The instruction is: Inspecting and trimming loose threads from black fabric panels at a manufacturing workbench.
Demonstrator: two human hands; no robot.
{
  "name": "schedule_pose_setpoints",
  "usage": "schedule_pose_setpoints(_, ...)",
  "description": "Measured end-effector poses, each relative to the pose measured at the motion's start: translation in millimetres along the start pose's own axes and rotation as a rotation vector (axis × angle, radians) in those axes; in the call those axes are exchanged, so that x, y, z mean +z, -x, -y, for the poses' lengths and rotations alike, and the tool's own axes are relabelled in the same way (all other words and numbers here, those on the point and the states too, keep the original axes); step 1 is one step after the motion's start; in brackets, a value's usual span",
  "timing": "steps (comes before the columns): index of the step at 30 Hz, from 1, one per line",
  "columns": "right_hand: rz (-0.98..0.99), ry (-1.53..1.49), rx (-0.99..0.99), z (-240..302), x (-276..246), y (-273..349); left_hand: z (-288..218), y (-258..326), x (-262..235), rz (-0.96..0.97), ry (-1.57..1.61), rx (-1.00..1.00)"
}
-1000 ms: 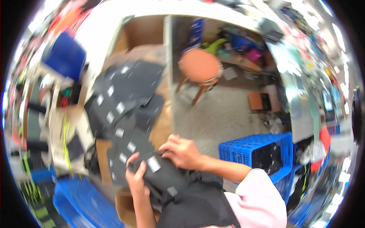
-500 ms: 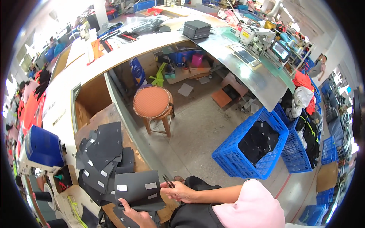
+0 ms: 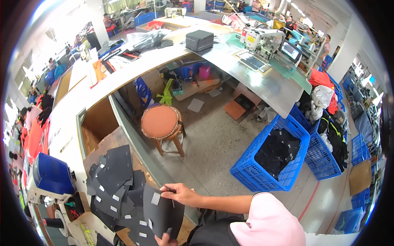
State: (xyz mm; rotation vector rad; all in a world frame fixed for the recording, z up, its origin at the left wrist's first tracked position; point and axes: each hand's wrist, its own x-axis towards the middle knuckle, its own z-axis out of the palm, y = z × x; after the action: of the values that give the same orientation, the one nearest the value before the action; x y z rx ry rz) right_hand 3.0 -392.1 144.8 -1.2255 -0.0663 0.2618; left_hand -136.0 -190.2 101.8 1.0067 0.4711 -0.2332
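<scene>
A dark grey fabric panel (image 3: 169, 213) with small white labels is raised and bent in front of me. My left hand (image 3: 166, 240) grips its lower edge, thumb on the face, with part of the hand cut off by the frame's border. At the panel's upper edge my right hand (image 3: 183, 195) is closed around dark thread snips (image 3: 169, 189), its fingers touching the panel. Beside it, on the wooden board at left, lies a loose pile of similar dark panels (image 3: 115, 170), several with white labels.
A blue-and-white sewing machine (image 3: 51, 176) stands at left, a thread cone (image 3: 54, 222) below it. Ahead is a round padded stool (image 3: 161, 123). At right, a blue crate (image 3: 269, 158) holds dark pieces. A stack of dark panels (image 3: 200, 40) sits on the far table.
The panel has turned from lying flat to upright and bent. My right hand has moved up and left onto its top edge; my left hand has gone lower and closed on it.
</scene>
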Motion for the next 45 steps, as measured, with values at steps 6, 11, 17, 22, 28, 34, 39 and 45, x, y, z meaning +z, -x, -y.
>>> schedule_pose_setpoints(6, 0.234, 0.314, -0.23, 45.4, 1.5, 11.9, -46.4, 12.7, 6.4, 0.134, 0.702, -0.022)
schedule_pose_setpoints(11, 0.432, 0.712, -0.277, 47.1, 32.1, 34.9, -84.8, -4.0, 21.6, 0.496, 0.018, 0.048)
schedule_pose_setpoints(17, 0.281, 0.75, -0.412, 26.2, 70.4, 34.6, -91.3, -0.3, 31.2, 0.187, -0.304, 0.211)
schedule_pose_setpoints(22, -0.147, 0.955, -0.672, 32.7, 95.5, 60.4, -99.3, 10.1, 20.3, 0.112, -0.154, 0.142)
schedule_pose_setpoints(28, 0.102, 1.007, -0.473, 4.2, 122.2, 67.7, -96.0, 15.8, -20.4, 0.047, -0.007, 0.085)
schedule_pose_setpoints(34, 0.205, 1.161, -0.512, -2.2, 123.0, 70.3, -93.1, 19.5, -33.7, 0.03, 0.025, 0.059)
schedule_pose_setpoints(39, 0.22, 1.163, -0.636, -10.6, 122.4, 55.6, -91.2, 15.2, -30.1, 0.008, -0.018, 0.062)
schedule_pose_setpoints(45, 0.19, 1.137, -0.709, -17.3, 111.8, 53.4, -87.9, 9.9, -32.1, 0.002, -0.025, 0.061)
